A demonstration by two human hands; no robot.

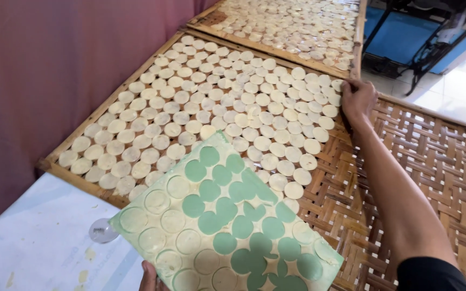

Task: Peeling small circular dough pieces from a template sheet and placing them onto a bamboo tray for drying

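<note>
Maroon wall (44,70) runs along the left; white tiled floor (459,91) shows top right. Woven bamboo tray (437,178) spans the middle, frame edge toward the wall, its left two-thirds packed with rows of pale round dough discs (217,102), right part bare weave. Second bamboo tray (351,32) overlaps its far end, also covered with discs. White bench (39,242) sits lower left, stained, with a small clear round lid (102,230) lying on it just beside the sheet corner.

Green plastic sheet (227,226) is tilted over the near edge of the tray, still carrying cut discs along its left and bottom edges; centre shows bare green circles ringed by leftover dough.

Left hand (151,277), mostly cut off by the frame, grips the sheet's bottom edge. Right hand (358,99) is stretched far out, fingers curled down on the disc row at the far right edge of the filled area, touching a disc; can't tell if it's pinching one.
</note>
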